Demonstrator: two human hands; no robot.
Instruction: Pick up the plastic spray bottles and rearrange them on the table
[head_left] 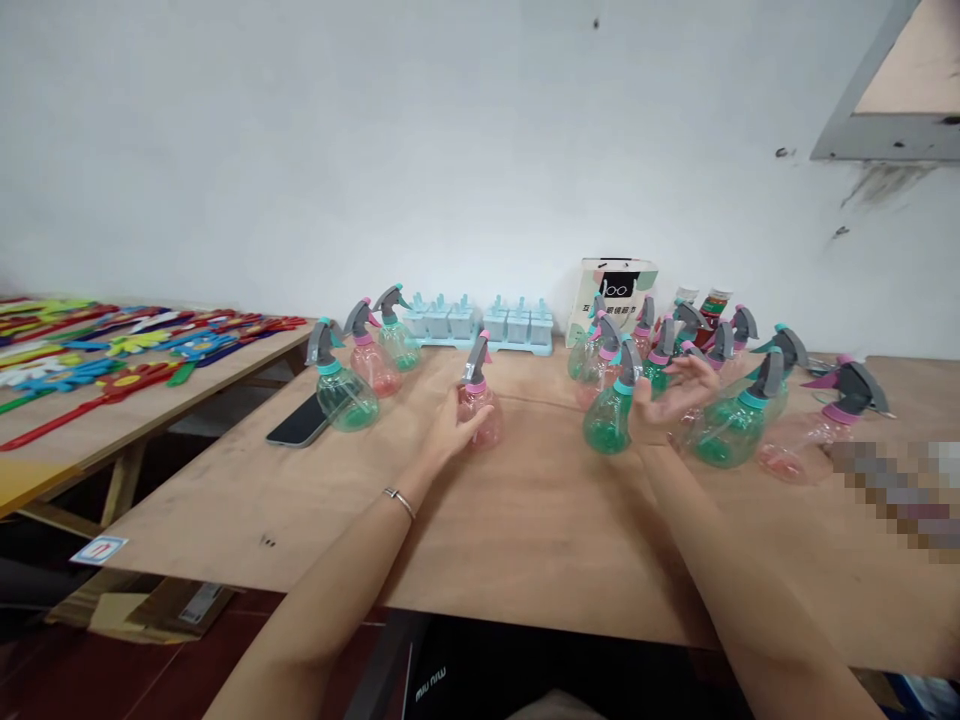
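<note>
My left hand (451, 428) is wrapped round the body of a pink spray bottle (489, 425), which stands upright near the table's middle with its grey head up. My right hand (675, 395) is among the bottles on the right, its fingers apart and nothing seen in them. Just left of its wrist stands a green spray bottle (609, 420). Another green spray bottle (726, 432) and a clear pink one (802, 445) are to its right. Several more pink and green bottles crowd behind this hand, partly hidden.
On the left of the wooden table (337, 530) stand a green bottle (349, 398), a pink one and another green one, beside a phone (298, 420). Light blue ice-pop moulds (480, 325) and a printed box (611, 290) line the wall. Colourful hand-shaped items (135, 345) cover a neighbouring table.
</note>
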